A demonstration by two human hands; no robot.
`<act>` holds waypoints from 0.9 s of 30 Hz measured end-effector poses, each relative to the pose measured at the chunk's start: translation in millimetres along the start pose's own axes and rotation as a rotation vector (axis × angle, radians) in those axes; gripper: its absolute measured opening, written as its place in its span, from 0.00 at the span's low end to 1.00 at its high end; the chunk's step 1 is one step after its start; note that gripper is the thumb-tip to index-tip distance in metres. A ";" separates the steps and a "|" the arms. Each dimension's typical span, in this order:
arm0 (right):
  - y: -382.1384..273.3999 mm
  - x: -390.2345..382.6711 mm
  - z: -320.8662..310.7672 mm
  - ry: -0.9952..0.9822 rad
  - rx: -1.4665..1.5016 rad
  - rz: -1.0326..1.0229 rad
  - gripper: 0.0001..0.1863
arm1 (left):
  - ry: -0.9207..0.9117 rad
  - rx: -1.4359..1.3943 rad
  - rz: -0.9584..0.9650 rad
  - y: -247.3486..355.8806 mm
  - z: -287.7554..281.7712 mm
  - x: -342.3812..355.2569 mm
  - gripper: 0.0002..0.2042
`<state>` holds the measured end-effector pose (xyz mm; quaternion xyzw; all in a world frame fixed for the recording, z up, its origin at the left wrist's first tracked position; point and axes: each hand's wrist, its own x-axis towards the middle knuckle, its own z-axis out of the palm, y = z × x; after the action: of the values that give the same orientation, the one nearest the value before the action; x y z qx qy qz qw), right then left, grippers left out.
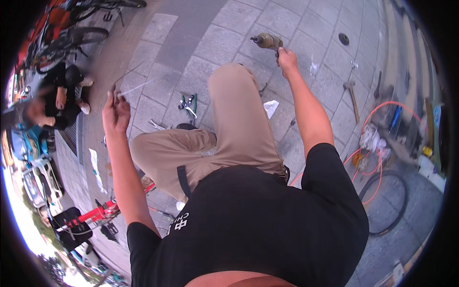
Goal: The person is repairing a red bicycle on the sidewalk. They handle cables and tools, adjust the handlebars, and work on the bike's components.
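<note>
Out ahead on the right, my right hand (287, 61) is wrapped round the grip of a worn, brownish power drill (267, 41), its dark tip pointing left. My left hand (116, 115) is raised on the left, fingers pinched on a thin pale strip (136, 88). A thin dark line also runs up from those fingers; blur hides what both are. On the paving between my hands lie green-handled cutters (189, 105). Another metal hand tool (157, 125) is beside my bent left leg. A scrap of white paper (271, 108) lies right of my raised knee.
A hammer (352, 100) and a black round piece (344, 38) lie on the right paving. Beyond are an orange hose (382, 106) and a black tyre (405, 205). A red bicycle frame (103, 213) is at lower left. Another person (64, 98) sits near parked bikes (67, 43).
</note>
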<state>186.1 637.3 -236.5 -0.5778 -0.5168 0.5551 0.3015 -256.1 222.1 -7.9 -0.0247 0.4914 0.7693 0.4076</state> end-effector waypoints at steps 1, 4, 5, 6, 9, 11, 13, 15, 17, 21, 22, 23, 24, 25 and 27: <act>22.7 -1.4 -13.0 0.017 0.049 0.073 0.20 | -0.051 0.005 -0.011 0.8 -3.5 -4.8 0.16; 79.4 -25.8 -41.8 0.082 0.202 0.272 0.17 | -0.141 0.002 -0.058 9.4 -14.0 -12.6 0.19; 96.0 -31.7 -47.7 0.106 0.250 0.320 0.16 | -0.124 -0.015 -0.067 8.8 -13.9 -17.3 0.19; 109.9 -34.2 -51.9 0.129 0.298 0.368 0.15 | -0.105 -0.032 -0.075 9.3 -13.0 -21.9 0.19; 163.5 -34.5 -63.6 0.237 0.428 0.427 0.14 | -0.131 -0.013 -0.107 12.7 -6.1 -25.4 0.20; 184.9 -32.8 -65.4 0.291 0.500 0.473 0.13 | -0.123 -0.007 -0.095 11.3 -6.7 -32.1 0.21; 205.6 -35.4 -67.3 0.323 0.605 0.527 0.13 | -0.097 0.018 -0.076 11.2 -1.3 -38.6 0.21; 223.3 -36.4 -73.0 0.349 0.672 0.575 0.12 | -0.053 0.036 -0.060 8.1 3.9 -41.4 0.22; 231.9 -41.2 -75.4 0.360 0.710 0.628 0.13 | -0.043 0.044 -0.055 7.3 1.2 -42.3 0.22; 244.3 -51.0 -74.9 0.401 0.675 0.655 0.13 | 0.060 0.089 -0.016 2.8 -0.1 -59.2 0.21; 243.5 -48.0 -71.7 0.382 0.634 0.658 0.13 | 0.125 0.104 0.023 -3.1 4.3 -69.2 0.21; 262.6 -42.0 -78.5 0.390 0.493 0.656 0.14 | 0.318 0.233 0.083 -17.1 23.1 -71.9 0.21; 274.5 -40.7 -87.1 0.386 0.460 0.619 0.16 | 0.455 0.270 0.138 -36.1 48.6 -71.4 0.17; 284.6 -50.8 -89.6 0.361 0.497 0.549 0.17 | 0.384 0.293 0.103 -29.6 28.4 -68.3 0.09; 339.7 -52.2 -109.0 0.355 0.622 0.658 0.18 | 0.274 0.299 0.012 -18.6 41.2 -42.3 0.05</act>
<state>387.0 516.7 -510.6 -0.6789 -0.0569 0.6420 0.3516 -200.8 232.0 18.3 -0.0653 0.6510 0.6798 0.3315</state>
